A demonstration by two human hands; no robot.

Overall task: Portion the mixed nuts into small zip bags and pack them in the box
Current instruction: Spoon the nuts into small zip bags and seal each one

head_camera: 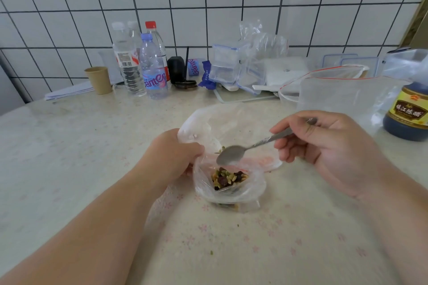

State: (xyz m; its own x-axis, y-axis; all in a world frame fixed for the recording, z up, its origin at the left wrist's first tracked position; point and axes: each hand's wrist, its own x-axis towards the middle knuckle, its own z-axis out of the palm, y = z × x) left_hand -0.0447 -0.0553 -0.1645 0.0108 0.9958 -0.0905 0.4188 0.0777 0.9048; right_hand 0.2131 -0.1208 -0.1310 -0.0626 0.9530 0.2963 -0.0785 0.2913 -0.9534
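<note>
Head view: left hand [178, 152] grips the rim of a small clear plastic zip bag [229, 183] standing open on the pale floral table [278, 238], the bag sitting between the two hands with mixed nuts [228, 178] in its bottom; right hand [328, 146] pinches the handle of a silver metal spoon [245, 148], its empty-looking bowl tilted just above the bag mouth. Beyond the hands, a crumpled thin white plastic bag [208, 122] lies just behind the zip bag, and far back are clear lidded plastic boxes [234, 69], clear water bottles [141, 62] and a brown paper cup [98, 80]; past the right hand stand a large red-sealed clear zip bag [335, 92] and a dark vinegar bottle [407, 111].
</note>
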